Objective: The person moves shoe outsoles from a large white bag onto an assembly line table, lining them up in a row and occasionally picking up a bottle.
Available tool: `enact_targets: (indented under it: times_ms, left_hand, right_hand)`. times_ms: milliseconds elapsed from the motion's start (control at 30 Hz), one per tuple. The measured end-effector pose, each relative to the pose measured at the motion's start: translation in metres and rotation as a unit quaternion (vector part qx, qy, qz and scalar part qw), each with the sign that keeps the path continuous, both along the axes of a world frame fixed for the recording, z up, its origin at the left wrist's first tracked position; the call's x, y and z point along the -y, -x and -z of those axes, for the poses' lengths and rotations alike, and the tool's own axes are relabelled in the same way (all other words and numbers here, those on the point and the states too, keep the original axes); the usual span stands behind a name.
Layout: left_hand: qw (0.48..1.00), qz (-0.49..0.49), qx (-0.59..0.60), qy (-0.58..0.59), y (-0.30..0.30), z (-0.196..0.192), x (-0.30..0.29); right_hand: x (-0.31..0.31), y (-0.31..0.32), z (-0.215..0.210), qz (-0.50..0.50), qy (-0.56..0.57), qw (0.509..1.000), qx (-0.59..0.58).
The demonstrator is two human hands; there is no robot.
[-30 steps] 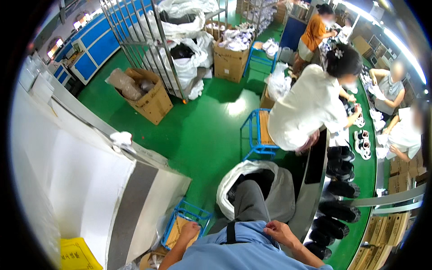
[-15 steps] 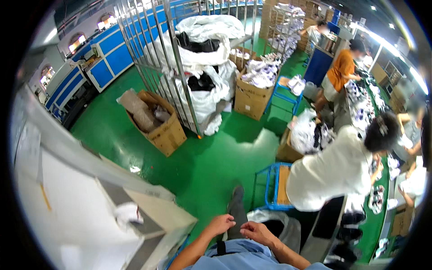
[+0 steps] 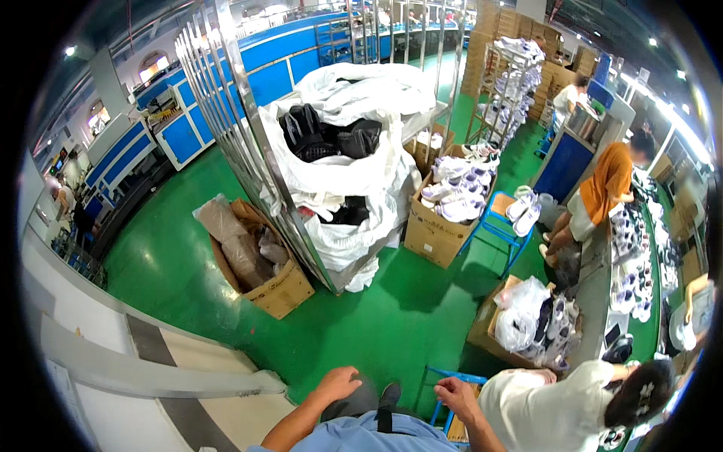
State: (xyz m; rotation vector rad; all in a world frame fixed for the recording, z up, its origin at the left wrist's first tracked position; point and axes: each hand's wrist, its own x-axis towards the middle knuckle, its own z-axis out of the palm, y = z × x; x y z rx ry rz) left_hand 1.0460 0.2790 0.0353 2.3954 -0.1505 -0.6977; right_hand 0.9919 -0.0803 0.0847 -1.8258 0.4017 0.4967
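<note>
My left hand is held low in front of my body, over my grey trouser leg. Its fingers are loosely curled, with nothing seen in them. To the right, my right hand is raised beside a blue-framed stool; its fingers are bent inward and no object shows. Both hands are apart from each other and touch nothing visible. Ahead stands a metal cage trolley with white sacks holding black shoes or shoe parts.
A carton with brown wrapping lies left of the trolley. Cartons of shoes stand beyond and at right. A seated co-worker in white is close on my right, along a shoe-laden conveyor. A pale partition borders my left.
The view has moved forward, bringing the trolley and cartons nearer. My hands, close together before, have moved wide apart. The seated co-worker now sits lower in view.
</note>
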Motion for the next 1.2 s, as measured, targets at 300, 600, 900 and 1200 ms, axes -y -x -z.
enact_targets:
  times_ms: [300,600,900,1200]
  left_hand:
    - [0.979,-0.094,0.004,0.183,-0.194,-0.075,0.024]
    - [0.901,-0.037,0.386,0.197,-0.549,-0.246,0.043]
    - [0.886,-0.129,0.442,0.064,-0.824,-0.259,0.001]
    - [0.695,-0.45,0.081,0.555,-1.08,-0.281,0.004]
  right_hand:
    - [0.004,-0.263,-0.02,-0.051,-0.051,0.997,0.038]
    - [0.001,-0.581,-0.131,-0.076,-0.013,0.97,0.232]
    - [-0.005,-0.909,-0.172,-0.109,0.005,0.917,0.384]
    - [-0.151,-1.198,-0.16,-0.337,0.002,0.774,0.536]
